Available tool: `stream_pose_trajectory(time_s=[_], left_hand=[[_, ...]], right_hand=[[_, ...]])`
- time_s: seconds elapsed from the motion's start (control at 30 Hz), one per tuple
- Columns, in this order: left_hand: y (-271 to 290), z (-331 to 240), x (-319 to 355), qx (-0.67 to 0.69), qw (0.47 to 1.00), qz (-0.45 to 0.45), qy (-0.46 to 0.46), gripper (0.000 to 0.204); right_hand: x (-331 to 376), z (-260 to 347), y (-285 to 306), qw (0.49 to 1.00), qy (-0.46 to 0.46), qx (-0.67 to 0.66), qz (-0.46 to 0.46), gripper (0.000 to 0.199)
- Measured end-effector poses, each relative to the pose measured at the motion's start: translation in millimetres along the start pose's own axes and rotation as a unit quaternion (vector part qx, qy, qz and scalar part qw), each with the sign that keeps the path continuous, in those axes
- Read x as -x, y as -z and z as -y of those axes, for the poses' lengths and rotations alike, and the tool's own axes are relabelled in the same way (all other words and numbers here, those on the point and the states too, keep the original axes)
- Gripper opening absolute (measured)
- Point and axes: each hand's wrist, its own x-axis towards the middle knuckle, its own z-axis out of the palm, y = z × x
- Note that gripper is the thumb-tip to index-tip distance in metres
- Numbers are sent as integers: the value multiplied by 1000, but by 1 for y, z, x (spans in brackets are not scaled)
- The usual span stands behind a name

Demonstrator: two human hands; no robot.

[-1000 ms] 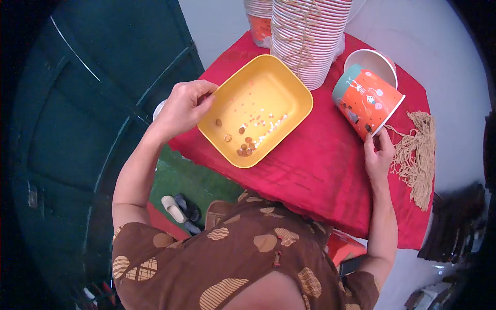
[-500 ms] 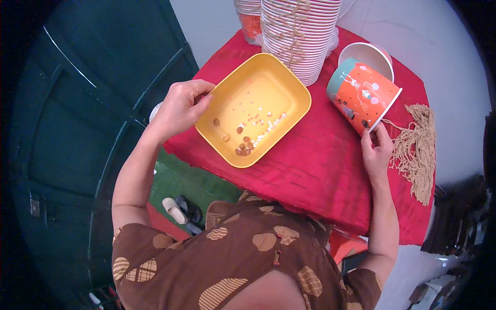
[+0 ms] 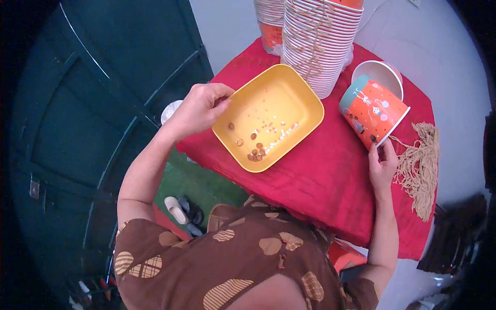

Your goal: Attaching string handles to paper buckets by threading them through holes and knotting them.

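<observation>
Red cloth covers the table (image 3: 330, 181), where the left hand (image 3: 199, 108) pinches the yellow tray (image 3: 268, 124) rim, steadying its beads, while the right hand (image 3: 382, 165) grips a tilted orange cup (image 3: 372, 111).

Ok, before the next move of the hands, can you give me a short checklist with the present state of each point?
1. Left hand grips the rim of the yellow tray: ok.
2. Right hand holds the tipped orange cup at its base: ok.
3. Tray rests flat on the red cloth: cannot tell.
4. Beads remain inside the tray: ok.
5. Cup stack stands clear of both hands: ok.
6. Bundle of strings within reach of right hand: ok.
</observation>
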Motion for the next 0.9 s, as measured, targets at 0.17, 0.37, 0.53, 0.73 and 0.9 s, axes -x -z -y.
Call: stream_pose_trajectory(time_s=[0.17, 0.37, 0.53, 0.73, 0.9], left_hand=[[0, 3, 0, 9, 1000, -6, -3, 19], [1, -1, -4, -3, 1000, -6, -8, 19], [0, 0, -2, -5, 1000, -7, -7, 19], [2, -2, -2, -21, 1000, 9, 10, 17], [2, -4, -2, -16, 1000, 9, 15, 17]], right_hand=[[-3, 4, -3, 1000, -5, -2, 8, 5], [-4, 0, 0, 1000, 4, -6, 3, 5], [-2, -3, -1, 1000, -21, -19, 10, 6], [-2, 2, 0, 1000, 17, 2, 1, 7], [-3, 2, 0, 1000, 3, 4, 1, 7]])
